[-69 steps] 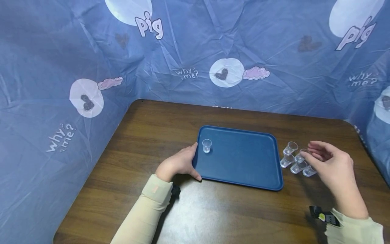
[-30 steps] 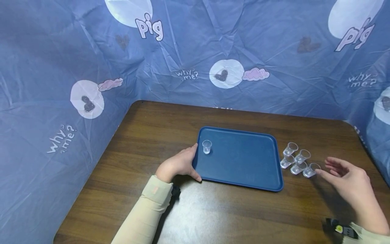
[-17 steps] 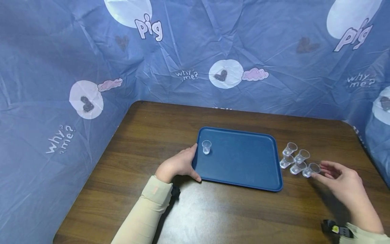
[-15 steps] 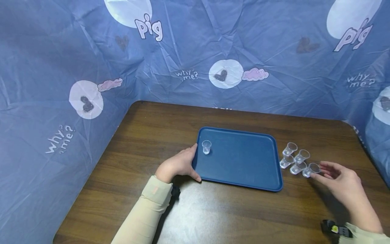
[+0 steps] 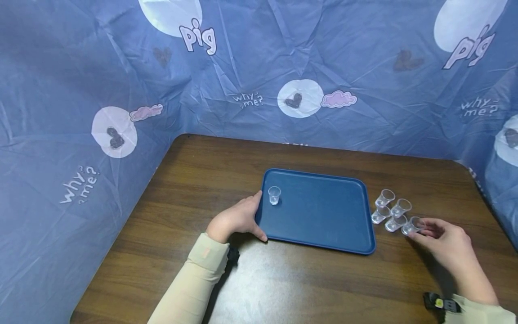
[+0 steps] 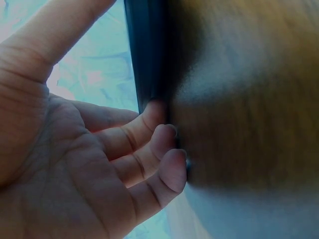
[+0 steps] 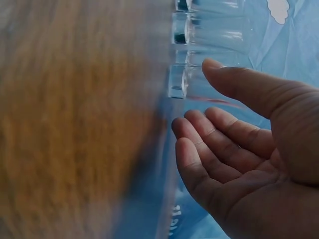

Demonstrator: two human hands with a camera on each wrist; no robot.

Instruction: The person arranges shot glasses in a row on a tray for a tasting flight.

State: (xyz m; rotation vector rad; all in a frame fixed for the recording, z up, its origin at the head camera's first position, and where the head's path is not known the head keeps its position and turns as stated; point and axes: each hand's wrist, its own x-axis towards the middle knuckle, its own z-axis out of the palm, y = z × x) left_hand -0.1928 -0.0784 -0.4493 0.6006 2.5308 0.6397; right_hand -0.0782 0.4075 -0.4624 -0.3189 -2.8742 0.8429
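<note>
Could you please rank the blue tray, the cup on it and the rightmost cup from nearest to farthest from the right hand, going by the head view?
1. Rightmost cup: at the right hand, by its thumb.
2. Blue tray: to the hand's left.
3. Cup on the tray: near its left edge.

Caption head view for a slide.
Left hand touching blue serving tray bearing one clear shot glass; right hand at the rightmost of five more beside the tray.
</note>
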